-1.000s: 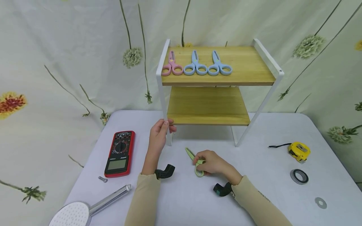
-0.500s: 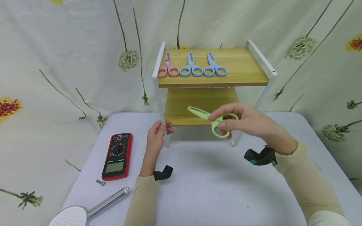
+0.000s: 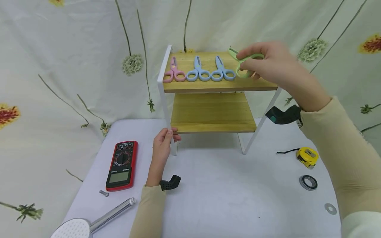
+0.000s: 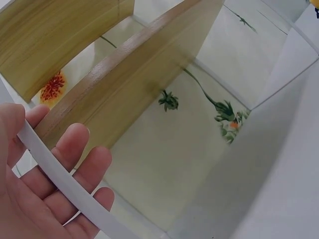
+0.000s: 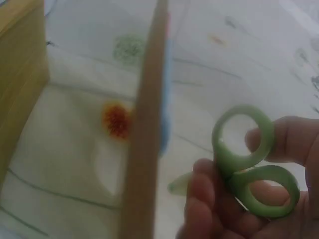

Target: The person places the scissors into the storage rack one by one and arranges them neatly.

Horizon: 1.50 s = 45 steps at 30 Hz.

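Note:
My right hand (image 3: 274,62) pinches green scissors (image 3: 233,53) by the handles over the right part of the shelf's top board (image 3: 220,85). In the right wrist view the green scissors (image 5: 230,160) show both finger loops, with the thumb at one of them. To their left lie pink scissors (image 3: 174,67) and two blue pairs (image 3: 197,67), side by side with blades pointing back. My left hand (image 3: 162,143) grips the shelf's white left leg (image 3: 164,105) by the lower board (image 3: 208,114). The fingers wrap round that white frame (image 4: 60,179) in the left wrist view.
On the table's left are a red-and-black multimeter (image 3: 118,165), a bolt (image 3: 104,193) and a shower head (image 3: 74,228). A yellow tape measure (image 3: 308,157), a black-and-silver ring (image 3: 302,186) and a washer (image 3: 327,209) lie to the right. Flowered cloth (image 3: 74,82) hangs behind.
My right hand has lifted the green scissors off the table, up past the lower board to the top board. The left hand keeps its grip on the leg.

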Tool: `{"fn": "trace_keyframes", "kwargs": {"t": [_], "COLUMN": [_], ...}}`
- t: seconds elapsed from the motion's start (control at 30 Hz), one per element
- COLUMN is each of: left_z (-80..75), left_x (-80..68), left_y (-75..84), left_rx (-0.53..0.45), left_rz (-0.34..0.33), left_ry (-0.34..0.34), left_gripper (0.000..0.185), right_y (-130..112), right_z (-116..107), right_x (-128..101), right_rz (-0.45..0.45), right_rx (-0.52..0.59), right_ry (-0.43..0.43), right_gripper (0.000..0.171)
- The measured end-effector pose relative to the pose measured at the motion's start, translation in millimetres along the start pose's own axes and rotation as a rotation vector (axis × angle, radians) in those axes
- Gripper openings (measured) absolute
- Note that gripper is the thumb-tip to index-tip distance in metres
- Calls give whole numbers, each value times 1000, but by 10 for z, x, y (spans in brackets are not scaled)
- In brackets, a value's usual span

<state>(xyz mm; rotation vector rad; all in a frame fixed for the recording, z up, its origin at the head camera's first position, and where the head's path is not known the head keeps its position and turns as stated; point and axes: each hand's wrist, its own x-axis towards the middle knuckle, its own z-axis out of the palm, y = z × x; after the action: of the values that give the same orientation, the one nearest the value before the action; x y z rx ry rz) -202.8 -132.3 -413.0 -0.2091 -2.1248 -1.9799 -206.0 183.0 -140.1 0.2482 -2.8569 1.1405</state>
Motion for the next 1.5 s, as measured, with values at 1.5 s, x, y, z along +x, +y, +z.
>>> {"fn": "trace_keyframes", "kwargs": {"t": [1.5], "left_z": [27], "left_x": [-31], "left_y": [20], "left_rx": [-21], "left_rz": [11], "left_ry": [-3], "left_gripper": [30], "right_y": [298], "right_z": [462], "right_x": [-216], "right_rz": [-331], "right_rx": [-279], "right_ry": [413], "right_gripper": [40]}}
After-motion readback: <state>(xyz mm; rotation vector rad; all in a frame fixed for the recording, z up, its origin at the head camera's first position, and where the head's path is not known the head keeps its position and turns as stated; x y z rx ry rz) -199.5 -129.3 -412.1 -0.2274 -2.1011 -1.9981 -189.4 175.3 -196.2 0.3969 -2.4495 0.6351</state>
